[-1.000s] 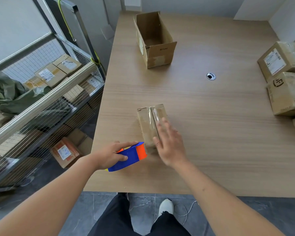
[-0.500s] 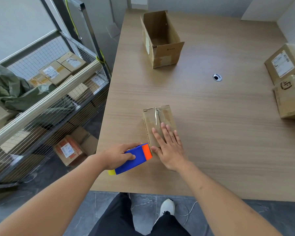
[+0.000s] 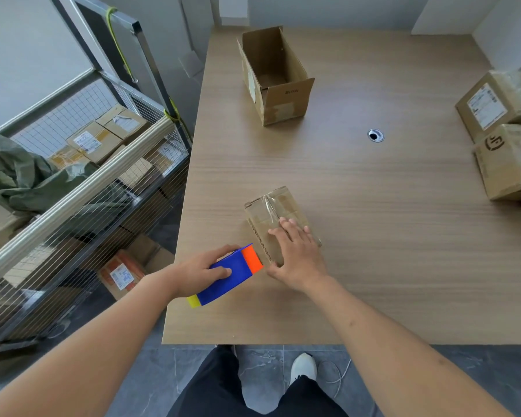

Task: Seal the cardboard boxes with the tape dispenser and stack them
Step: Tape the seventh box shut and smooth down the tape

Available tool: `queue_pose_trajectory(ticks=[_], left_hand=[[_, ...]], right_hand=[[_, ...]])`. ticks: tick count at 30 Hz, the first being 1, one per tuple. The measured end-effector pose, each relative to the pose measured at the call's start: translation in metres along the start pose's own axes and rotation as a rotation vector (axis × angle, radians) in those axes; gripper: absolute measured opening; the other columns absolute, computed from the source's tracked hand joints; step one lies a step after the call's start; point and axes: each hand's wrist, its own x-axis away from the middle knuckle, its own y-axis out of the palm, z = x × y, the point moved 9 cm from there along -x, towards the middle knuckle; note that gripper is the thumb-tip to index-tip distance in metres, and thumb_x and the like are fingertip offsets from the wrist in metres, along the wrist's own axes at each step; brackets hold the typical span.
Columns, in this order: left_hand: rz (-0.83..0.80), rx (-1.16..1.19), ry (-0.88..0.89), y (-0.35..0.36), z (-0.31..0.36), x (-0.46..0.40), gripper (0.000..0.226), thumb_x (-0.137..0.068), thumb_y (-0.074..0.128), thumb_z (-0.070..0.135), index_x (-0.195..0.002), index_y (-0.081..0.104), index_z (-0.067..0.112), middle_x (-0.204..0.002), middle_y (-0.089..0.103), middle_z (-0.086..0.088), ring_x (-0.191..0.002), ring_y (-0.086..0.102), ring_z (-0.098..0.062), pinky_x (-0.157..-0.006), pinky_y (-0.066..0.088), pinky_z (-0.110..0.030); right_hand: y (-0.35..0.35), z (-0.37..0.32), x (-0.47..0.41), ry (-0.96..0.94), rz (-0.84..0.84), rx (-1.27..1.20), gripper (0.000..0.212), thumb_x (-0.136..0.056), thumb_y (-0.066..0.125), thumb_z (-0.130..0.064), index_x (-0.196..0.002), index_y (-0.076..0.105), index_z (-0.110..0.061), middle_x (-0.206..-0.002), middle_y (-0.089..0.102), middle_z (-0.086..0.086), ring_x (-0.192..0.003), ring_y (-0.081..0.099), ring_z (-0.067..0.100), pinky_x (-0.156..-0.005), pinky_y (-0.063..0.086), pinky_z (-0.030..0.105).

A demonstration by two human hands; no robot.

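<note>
While your right hand lies flat with loose fingers on the small box near the table edge to keep it from sliding, your left hand grips the tape dispenser beside it.

The left hand holds the blue tape dispenser beside a small taped box. The right hand lies flat on it.

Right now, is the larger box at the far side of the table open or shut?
Open. The large box lies with its flaps spread apart, and its bare inside walls and floor show; no contents are visible.
</note>
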Motion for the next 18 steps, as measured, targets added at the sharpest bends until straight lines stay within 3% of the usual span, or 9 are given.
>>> queue_pose_trajectory(ticks=[3,6,8,11,13,14,16,18], left_hand=[[0.003,-0.078,0.045,-0.011,0.015,0.011,0.058,-0.100,0.056,0.034,-0.140,0.031,0.068,-0.106,0.066,0.008,-0.093,0.064,-0.015,-0.088,0.054,-0.038],[0.020,-0.122,0.086,-0.020,0.027,0.018,0.066,-0.098,0.060,0.034,-0.142,0.027,0.069,-0.111,0.060,0.012,-0.096,0.062,-0.011,-0.089,0.054,-0.037],[0.042,-0.106,0.115,-0.027,0.031,0.020,0.070,-0.096,0.064,0.031,-0.142,0.027,0.070,-0.109,0.061,0.012,-0.096,0.062,-0.013,-0.090,0.054,-0.039],[0.071,-0.094,0.172,-0.034,0.037,0.024,0.076,-0.093,0.067,0.025,-0.141,0.029,0.070,-0.100,0.061,0.016,-0.092,0.060,-0.015,-0.089,0.054,-0.039],[0.084,-0.110,0.191,-0.038,0.037,0.025,0.079,-0.091,0.069,0.022,-0.141,0.029,0.070,-0.098,0.061,0.017,-0.091,0.059,-0.016,-0.087,0.055,-0.039],[0.090,-0.123,0.192,-0.041,0.036,0.026,0.081,-0.090,0.069,0.022,-0.142,0.029,0.070,-0.098,0.060,0.017,-0.090,0.059,-0.016,-0.087,0.055,-0.040],[0.089,-0.148,0.188,-0.046,0.032,0.028,0.083,-0.089,0.070,0.021,-0.142,0.029,0.069,-0.099,0.059,0.019,-0.090,0.058,-0.013,-0.087,0.054,-0.041],[0.075,-0.174,0.180,-0.051,0.026,0.029,0.083,-0.089,0.070,0.022,-0.142,0.029,0.069,-0.105,0.058,0.019,-0.092,0.058,-0.012,-0.089,0.054,-0.043]], right_hand=[[-0.011,0.001,-0.003,-0.074,-0.049,0.040,0.088,-0.077,0.070,-0.020,-0.154,0.026,-0.025,-0.167,0.018,-0.001,-0.157,0.007,0.021,-0.127,-0.003,0.038],[-0.018,0.004,-0.003,-0.207,-0.150,0.183,0.103,-0.075,0.063,0.006,-0.159,0.018,-0.032,-0.167,0.018,-0.007,-0.156,0.010,0.021,-0.127,0.001,0.039],[-0.026,0.006,-0.003,-0.250,-0.156,0.218,0.100,-0.073,0.061,0.011,-0.156,0.027,-0.034,-0.162,0.027,-0.010,-0.153,0.017,0.022,-0.127,0.010,0.040],[-0.040,0.008,-0.008,-0.142,-0.005,-0.017,0.078,-0.072,0.051,0.010,-0.139,0.051,-0.031,-0.141,0.048,-0.010,-0.134,0.042,0.022,-0.112,0.034,0.029],[-0.041,0.005,-0.010,-0.039,0.113,-0.129,0.056,-0.087,0.056,-0.009,-0.139,0.054,-0.030,-0.132,0.048,-0.006,-0.123,0.046,0.023,-0.105,0.041,0.033],[-0.036,0.002,-0.010,0.017,0.117,-0.115,0.051,-0.095,0.056,-0.030,-0.145,0.049,-0.031,-0.133,0.044,-0.004,-0.123,0.043,0.023,-0.105,0.040,0.037],[-0.016,0.001,-0.011,0.154,0.012,-0.009,0.079,-0.089,0.043,-0.073,-0.156,0.030,-0.033,-0.138,0.032,0.000,-0.126,0.033,0.025,-0.108,0.034,0.041],[-0.006,-0.004,-0.013,0.212,-0.032,0.098,0.100,-0.078,0.034,-0.086,-0.159,0.017,-0.031,-0.144,0.025,0.005,-0.130,0.029,0.029,-0.110,0.028,0.045]])
